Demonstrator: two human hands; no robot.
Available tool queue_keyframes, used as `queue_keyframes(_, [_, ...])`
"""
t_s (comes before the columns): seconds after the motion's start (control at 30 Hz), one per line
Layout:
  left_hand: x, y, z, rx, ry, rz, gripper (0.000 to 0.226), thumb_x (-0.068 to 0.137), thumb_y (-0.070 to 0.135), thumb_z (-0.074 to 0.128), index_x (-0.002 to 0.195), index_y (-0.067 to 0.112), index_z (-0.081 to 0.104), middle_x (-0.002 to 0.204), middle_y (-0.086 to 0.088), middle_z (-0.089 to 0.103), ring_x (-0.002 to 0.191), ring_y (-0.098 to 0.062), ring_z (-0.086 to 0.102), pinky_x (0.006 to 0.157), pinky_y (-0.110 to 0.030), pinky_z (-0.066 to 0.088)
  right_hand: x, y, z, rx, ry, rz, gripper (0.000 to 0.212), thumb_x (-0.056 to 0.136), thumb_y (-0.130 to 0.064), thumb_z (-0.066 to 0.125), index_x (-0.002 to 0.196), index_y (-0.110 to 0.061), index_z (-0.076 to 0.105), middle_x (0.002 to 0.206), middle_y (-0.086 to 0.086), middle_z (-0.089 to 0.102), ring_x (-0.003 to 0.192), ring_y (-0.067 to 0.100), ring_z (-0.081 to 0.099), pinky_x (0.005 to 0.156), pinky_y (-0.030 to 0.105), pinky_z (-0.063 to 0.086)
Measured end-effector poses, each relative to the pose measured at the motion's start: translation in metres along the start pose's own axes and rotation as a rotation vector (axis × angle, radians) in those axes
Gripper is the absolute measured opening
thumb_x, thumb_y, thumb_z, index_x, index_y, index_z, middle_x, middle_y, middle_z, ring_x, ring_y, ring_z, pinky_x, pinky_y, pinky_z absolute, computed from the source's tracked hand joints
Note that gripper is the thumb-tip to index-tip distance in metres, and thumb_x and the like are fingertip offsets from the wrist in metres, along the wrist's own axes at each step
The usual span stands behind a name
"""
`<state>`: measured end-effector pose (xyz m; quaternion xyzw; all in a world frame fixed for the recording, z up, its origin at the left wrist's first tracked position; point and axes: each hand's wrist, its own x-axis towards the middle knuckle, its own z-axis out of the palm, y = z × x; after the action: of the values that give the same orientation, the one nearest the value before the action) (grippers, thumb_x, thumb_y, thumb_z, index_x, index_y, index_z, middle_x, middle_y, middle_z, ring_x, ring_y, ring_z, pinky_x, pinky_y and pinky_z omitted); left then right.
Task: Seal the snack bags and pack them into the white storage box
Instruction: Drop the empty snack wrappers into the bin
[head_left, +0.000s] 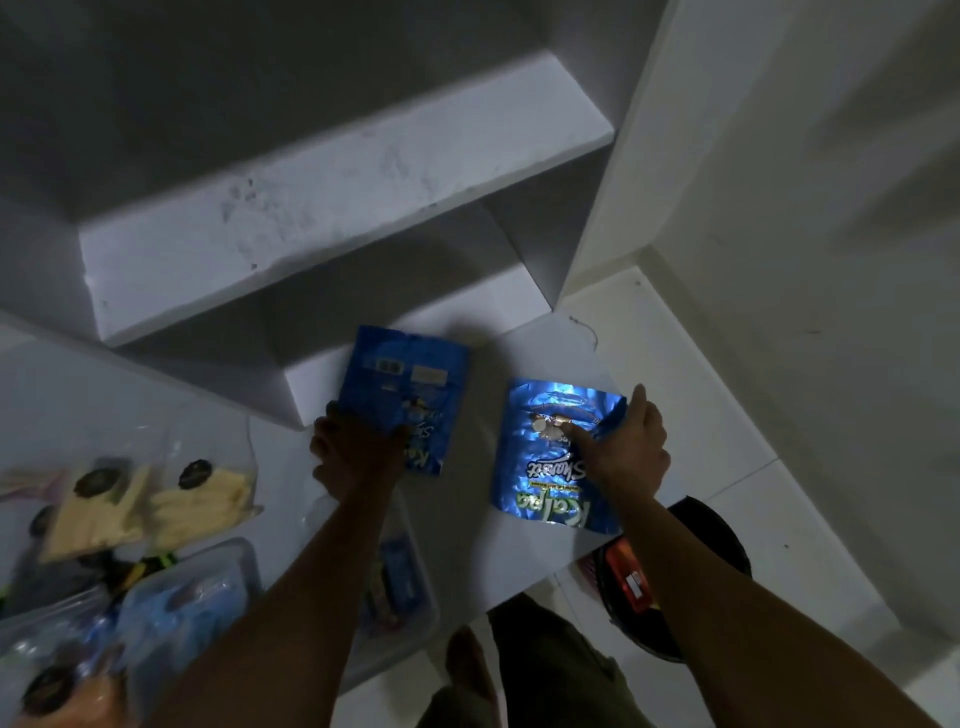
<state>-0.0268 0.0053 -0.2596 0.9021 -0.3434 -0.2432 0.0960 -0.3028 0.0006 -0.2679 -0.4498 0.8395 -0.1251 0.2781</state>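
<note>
Two shiny blue snack bags lie on a low white step. The left blue bag (402, 382) lies with its back up, and my left hand (353, 452) grips its near corner. The right blue bag (550, 462) lies face up with its crumpled, open-looking top pointing away from me. My right hand (631, 441) rests on that bag's right side, forefinger pressed across the torn top and thumb along its right edge. The pale storage box (410, 587) sits on the floor under my left forearm, with some packets inside, and is partly hidden.
Clear bags of yellow snacks (156, 499) and a lidded plastic container (192, 597) lie on the floor at the left. A black round bin (722, 551) holding a red packet stands at the right. White stair steps (337, 208) rise ahead, with a wall on the right.
</note>
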Motion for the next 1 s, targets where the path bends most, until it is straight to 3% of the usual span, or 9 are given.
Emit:
queue_keyframes(0.17, [0.0, 0.0, 0.008, 0.066, 0.004, -0.03, 0.11, 0.059, 0.056, 0.083, 0.141, 0.01, 0.026, 0.135, -0.017, 0.042, 0.122, -0.038, 0.041, 0.092, -0.054, 0.041, 0.008, 0.002, 0.008, 0.014, 0.049, 0.042, 0.107, 0.069, -0.061, 0.078, 0.149, -0.011, 0.028, 0.147, 0.012, 0.042, 0.134, 0.034, 0.039, 0.107, 0.052, 0.032])
queue_keyframes(0.27, [0.003, 0.001, 0.009, 0.058, 0.021, -0.036, 0.103, 0.057, 0.053, 0.085, 0.135, 0.011, 0.032, 0.129, -0.016, 0.043, 0.119, -0.037, 0.042, 0.09, -0.053, 0.041, 0.011, 0.002, 0.009, 0.054, 0.089, 0.044, 0.091, 0.066, -0.057, 0.082, 0.136, -0.013, 0.045, 0.135, 0.01, 0.051, 0.124, 0.032, 0.047, 0.102, 0.05, 0.037])
queue_keyframes(0.47, [-0.001, 0.0, 0.007, -0.083, 0.069, -0.005, 0.054, 0.074, 0.023, 0.076, 0.118, 0.013, 0.045, 0.12, -0.014, 0.059, 0.111, -0.037, 0.055, 0.092, -0.049, 0.039, 0.012, 0.003, 0.008, 0.156, 0.151, 0.075, 0.059, 0.066, -0.038, 0.087, 0.114, -0.019, 0.059, 0.118, 0.005, 0.057, 0.112, 0.029, 0.054, 0.095, 0.05, 0.045])
queue_keyframes(0.57, [-0.004, 0.001, 0.003, -0.103, 0.116, 0.0, 0.033, 0.084, 0.019, 0.067, 0.114, 0.013, 0.055, 0.111, -0.014, 0.066, 0.102, -0.036, 0.062, 0.09, -0.046, 0.044, 0.014, 0.003, 0.005, 0.233, 0.149, 0.109, 0.033, 0.068, -0.031, 0.086, 0.086, -0.02, 0.062, 0.105, 0.008, 0.062, 0.1, 0.031, 0.059, 0.088, 0.048, 0.051])
queue_keyframes(0.67, [-0.011, 0.005, -0.004, -0.112, 0.147, 0.038, 0.024, 0.09, 0.02, 0.061, 0.112, 0.012, 0.065, 0.105, -0.015, 0.07, 0.096, -0.034, 0.066, 0.087, -0.047, 0.052, 0.008, 0.004, -0.001, 0.335, 0.124, 0.155, 0.025, 0.07, -0.03, 0.082, 0.068, -0.018, 0.06, 0.084, 0.007, 0.065, 0.078, 0.029, 0.063, 0.073, 0.038, 0.055])
queue_keyframes(0.83, [-0.037, 0.016, -0.028, -0.271, 0.153, 0.076, 0.023, 0.092, 0.022, 0.06, 0.108, 0.01, 0.07, 0.101, -0.015, 0.072, 0.095, -0.034, 0.067, 0.083, -0.044, 0.053, -0.019, 0.0, -0.021, 0.492, 0.07, 0.026, 0.013, 0.085, -0.016, 0.071, 0.085, -0.01, 0.06, 0.073, 0.002, 0.059, 0.067, 0.018, 0.053, 0.053, 0.022, 0.04])
queue_keyframes(0.9, [-0.049, 0.018, -0.037, -0.404, 0.169, 0.104, 0.024, 0.09, 0.024, 0.062, 0.105, 0.008, 0.072, 0.097, -0.014, 0.072, 0.092, -0.032, 0.069, 0.079, -0.041, 0.056, -0.034, -0.006, -0.034, 0.51, 0.102, -0.054, 0.007, 0.089, -0.012, 0.068, 0.094, -0.011, 0.064, 0.075, 0.002, 0.061, 0.066, 0.015, 0.054, 0.054, 0.016, 0.041])
queue_keyframes(1.0, [-0.071, 0.017, -0.051, -0.546, 0.176, 0.175, 0.025, 0.089, 0.02, 0.065, 0.104, 0.001, 0.072, 0.096, -0.015, 0.072, 0.088, -0.031, 0.069, 0.077, -0.037, 0.055, -0.058, -0.013, -0.054, 0.554, 0.157, -0.123, 0.014, 0.092, -0.012, 0.063, 0.102, -0.006, 0.07, 0.083, 0.005, 0.068, 0.071, 0.018, 0.06, 0.066, 0.025, 0.048])
